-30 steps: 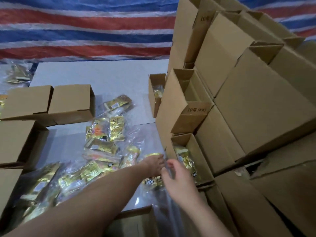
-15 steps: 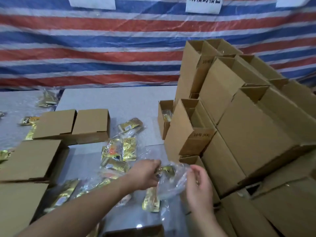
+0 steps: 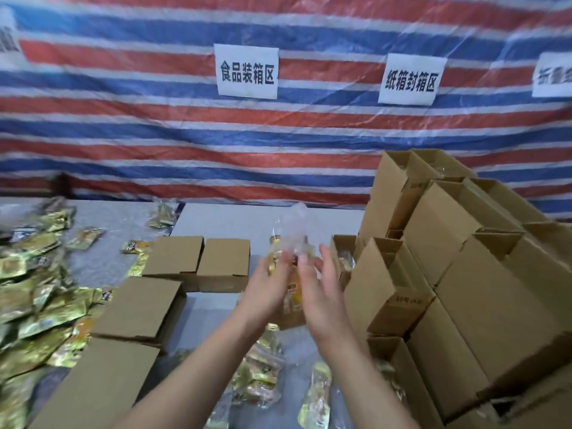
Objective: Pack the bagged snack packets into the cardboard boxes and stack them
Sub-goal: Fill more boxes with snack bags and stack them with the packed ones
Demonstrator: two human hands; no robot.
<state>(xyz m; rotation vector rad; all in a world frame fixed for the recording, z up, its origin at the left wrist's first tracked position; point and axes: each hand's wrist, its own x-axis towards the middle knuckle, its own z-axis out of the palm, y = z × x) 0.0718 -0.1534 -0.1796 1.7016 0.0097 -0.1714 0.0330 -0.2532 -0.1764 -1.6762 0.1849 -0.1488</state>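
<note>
At bench centre, head view: both forearms are reaching forward and up from the lower edge, and the two hands are meeting over the bench with a clear bag of snack packets (image 3: 289,264) lifted between them. The left hand (image 3: 266,292) is closing on the bag's left side, fingers curled against the plastic. The right hand (image 3: 322,289) is pressing on the right side, palm turned inward and fingers (image 3: 325,258) extended upward; whether they are actually gripping the bag is not resolvable through motion blur. The bag's empty top is sticking up above the fingertips, with the yellow packets sitting low between the palms.

Counts: four closed cardboard boxes (image 3: 176,255) are lying left of the hands, two side by side at the back and two nearer, well apart from the stack. One open box (image 3: 342,249) is standing just beyond the right hand with packets inside. The stack of boxes (image 3: 464,274) is leaning at right, touching one another; number not countable. Loose gold packets (image 3: 28,292) are covering the left bench in a heap, too many to count. More bagged packets (image 3: 263,376) are lying beneath the forearms. Three full paper signs (image 3: 247,71) are hanging on the striped tarp (image 3: 154,125).
</note>
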